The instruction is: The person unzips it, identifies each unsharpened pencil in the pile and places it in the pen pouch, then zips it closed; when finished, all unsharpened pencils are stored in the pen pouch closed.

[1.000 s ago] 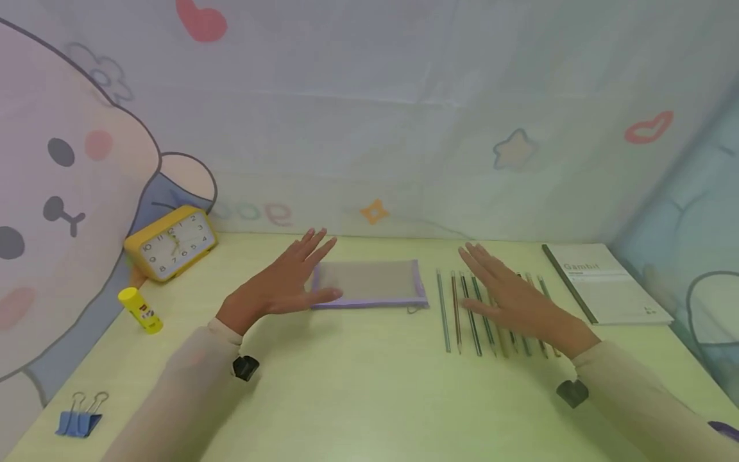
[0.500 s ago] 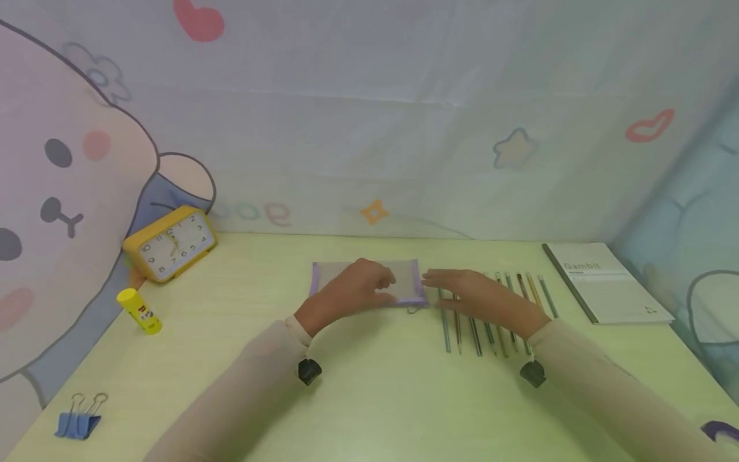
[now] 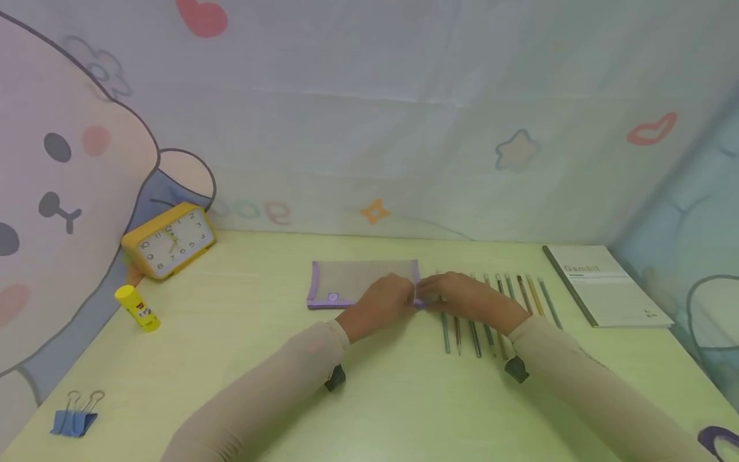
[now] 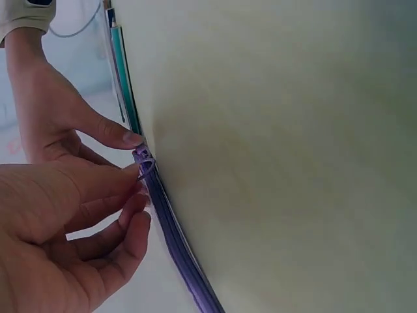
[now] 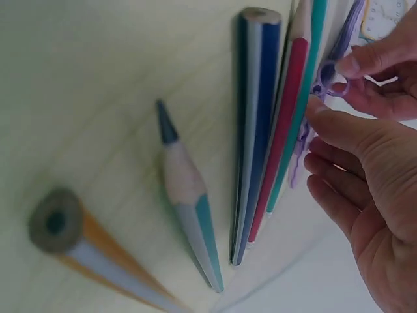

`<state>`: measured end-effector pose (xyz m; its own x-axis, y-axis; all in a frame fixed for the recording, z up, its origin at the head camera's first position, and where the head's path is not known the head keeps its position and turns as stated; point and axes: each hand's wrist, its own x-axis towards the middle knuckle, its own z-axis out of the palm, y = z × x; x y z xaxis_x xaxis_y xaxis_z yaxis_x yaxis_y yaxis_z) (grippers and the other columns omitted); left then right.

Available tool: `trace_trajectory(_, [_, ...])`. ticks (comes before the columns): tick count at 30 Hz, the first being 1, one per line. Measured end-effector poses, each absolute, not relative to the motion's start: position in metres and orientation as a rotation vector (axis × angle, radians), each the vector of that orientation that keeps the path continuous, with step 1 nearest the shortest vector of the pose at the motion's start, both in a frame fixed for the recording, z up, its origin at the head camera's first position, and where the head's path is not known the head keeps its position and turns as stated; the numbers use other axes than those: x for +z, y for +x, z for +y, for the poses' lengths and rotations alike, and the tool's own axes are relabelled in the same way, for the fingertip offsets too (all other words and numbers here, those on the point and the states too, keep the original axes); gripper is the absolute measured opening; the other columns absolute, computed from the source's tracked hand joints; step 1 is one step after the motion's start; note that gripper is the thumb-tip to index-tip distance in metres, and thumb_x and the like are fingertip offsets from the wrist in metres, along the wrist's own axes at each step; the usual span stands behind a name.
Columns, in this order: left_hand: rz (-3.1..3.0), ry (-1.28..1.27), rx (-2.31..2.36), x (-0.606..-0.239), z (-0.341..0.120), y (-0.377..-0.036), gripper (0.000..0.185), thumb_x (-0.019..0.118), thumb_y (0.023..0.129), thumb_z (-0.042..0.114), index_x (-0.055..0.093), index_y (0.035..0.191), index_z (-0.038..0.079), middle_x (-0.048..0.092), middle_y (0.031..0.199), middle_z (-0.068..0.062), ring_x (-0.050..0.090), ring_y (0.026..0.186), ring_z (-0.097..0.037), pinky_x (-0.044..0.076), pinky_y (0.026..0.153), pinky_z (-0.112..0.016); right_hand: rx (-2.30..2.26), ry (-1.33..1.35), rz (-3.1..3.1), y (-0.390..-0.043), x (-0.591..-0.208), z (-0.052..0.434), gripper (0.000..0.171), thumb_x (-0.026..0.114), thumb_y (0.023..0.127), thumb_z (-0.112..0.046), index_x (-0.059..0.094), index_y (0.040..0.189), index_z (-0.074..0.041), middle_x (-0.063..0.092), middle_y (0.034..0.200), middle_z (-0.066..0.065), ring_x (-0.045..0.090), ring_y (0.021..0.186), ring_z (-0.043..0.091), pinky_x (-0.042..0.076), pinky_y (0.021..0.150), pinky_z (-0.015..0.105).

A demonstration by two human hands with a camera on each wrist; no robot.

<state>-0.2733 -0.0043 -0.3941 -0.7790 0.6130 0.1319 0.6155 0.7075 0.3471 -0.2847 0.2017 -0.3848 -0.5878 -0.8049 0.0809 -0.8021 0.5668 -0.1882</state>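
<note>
A grey mesh pencil pouch (image 3: pixel 358 279) with purple trim lies flat at the middle of the pale green table (image 3: pixel 369 385). My two hands meet at its right end. My left hand (image 3: pixel 404 296) pinches the small purple zipper pull (image 4: pixel 144 163) between thumb and forefinger. My right hand (image 3: pixel 430 294) holds the pouch's corner, its thumb (image 4: pixel 124 137) pressed against the zip's end. The purple zipper edge (image 4: pixel 176 248) runs away from the pull. A row of several pencils (image 3: pixel 491 308) lies just right of the pouch, partly under my right wrist, and shows close up as pencils (image 5: pixel 260 130) in the right wrist view.
A yellow alarm clock (image 3: pixel 170 240) and a yellow glue stick (image 3: pixel 137 309) stand at the left. Blue binder clips (image 3: pixel 75 416) lie near the front left corner. A white notebook (image 3: pixel 606 285) lies at the right. A printed cloth backdrop walls the table's far side.
Both hands came in from hovering flat over the pouch and the pencils. They now meet at the pouch's right end, the left pinching the zipper pull.
</note>
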Motion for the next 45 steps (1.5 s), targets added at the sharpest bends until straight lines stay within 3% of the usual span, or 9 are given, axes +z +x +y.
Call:
trace_trajectory(4, [-2.889,-1.038,-0.584,-0.391,-0.007,-0.271,0.015,0.063,0.096,0.007,0.073,0.089,-0.001,0.071,0.077,-0.009,0.053,0.06,-0.011,0.048,0.057,-0.018,-0.316,-1.437,2.772,-0.286,-0.387,0.199,0.032,0.071,0.093,-0.01,0.072,0.124,-0.009,0.071,0.128,0.009,0.066,0.122,0.027,0.053,0.104,0.043])
trace_trajectory(12, [-2.848,-0.913,-0.669,-0.378,-0.013,-0.268,0.013,0.067,0.093,0.006,0.078,0.09,0.002,0.078,0.09,-0.01,0.074,0.08,-0.022,0.061,0.075,-0.029,-0.412,-1.37,2.82,-0.289,-0.391,0.194,0.026,0.065,0.097,-0.006,0.073,0.121,-0.005,0.075,0.119,0.008,0.071,0.113,0.023,0.058,0.097,0.037])
trace_trajectory(21, [-2.683,-0.764,-0.904,-0.366,-0.029,-0.253,0.013,0.068,0.093,0.005,0.08,0.089,0.004,0.078,0.087,-0.006,0.069,0.073,-0.014,0.059,0.072,-0.028,-0.836,-1.215,2.917,-0.28,-0.39,0.193,0.024,0.067,0.095,-0.006,0.075,0.118,-0.008,0.076,0.115,0.009,0.074,0.095,0.021,0.06,0.08,0.039])
trace_trajectory(27, [-2.641,-0.701,-0.987,-0.348,-0.041,-0.246,0.012,0.069,0.092,0.005,0.08,0.089,0.005,0.078,0.086,-0.006,0.069,0.071,-0.013,0.059,0.07,-0.029,-1.095,-1.293,2.963,-0.268,-0.383,0.185,0.02,0.07,0.093,-0.006,0.078,0.111,-0.009,0.079,0.108,0.006,0.076,0.099,0.024,0.062,0.08,0.047])
trace_trajectory(35, [-2.707,-0.645,-0.952,-0.337,-0.057,-0.243,0.01,0.071,0.089,0.006,0.081,0.087,0.006,0.079,0.086,-0.006,0.072,0.076,-0.018,0.057,0.066,-0.027,-1.13,-1.363,2.972,-0.261,-0.381,0.182,0.017,0.071,0.092,-0.004,0.078,0.107,-0.009,0.079,0.102,0.002,0.076,0.092,0.019,0.063,0.076,0.039])
trace_trajectory(40, [-2.714,-0.628,-0.902,-0.337,-0.08,-0.248,0.011,0.072,0.089,0.006,0.081,0.084,0.007,0.078,0.084,-0.006,0.072,0.075,-0.019,0.059,0.074,-0.035,-1.127,-1.383,3.002,-0.265,-0.384,0.189,0.018,0.072,0.09,-0.001,0.079,0.105,-0.007,0.079,0.1,0.006,0.076,0.092,0.02,0.063,0.077,0.039])
trace_trajectory(45, [-2.764,-0.536,-0.915,-0.334,-0.114,-0.256,0.011,0.073,0.088,0.011,0.081,0.083,0.006,0.078,0.082,-0.009,0.07,0.07,-0.019,0.057,0.063,-0.031,-1.128,-1.383,3.029,-0.27,-0.387,0.196,0.017,0.073,0.089,0.0,0.079,0.103,-0.006,0.079,0.098,0.007,0.076,0.089,0.021,0.064,0.075,0.037])
